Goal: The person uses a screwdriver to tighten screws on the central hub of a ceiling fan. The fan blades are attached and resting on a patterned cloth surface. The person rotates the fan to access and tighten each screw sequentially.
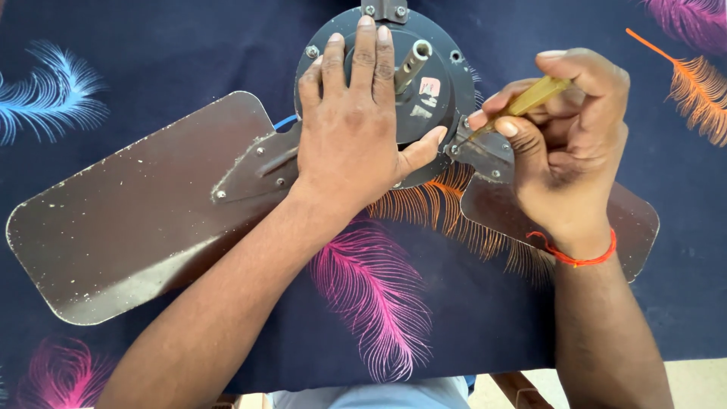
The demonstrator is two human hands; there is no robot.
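At the top centre of the frame lies a dark grey round metal ceiling-fan motor housing (432,91), flat on a navy cloth printed with coloured feathers (379,303). The left hand (356,129) is spread flat on top of it, palm down, fingers fanned beside the short silver shaft (413,64). The right hand (568,144), a red thread at its wrist, pinches a slim screwdriver with a translucent yellow handle (526,100), its tip down at the blade bracket on the housing's right edge.

A long brown metal blade (129,227), speckled with dust, runs to the lower left; another (636,220) shows partly under the right hand.

The motor looks heavy and rigid, best gripped by the housing. The blades seem thin, bendable and sharp-edged, so poor handles.
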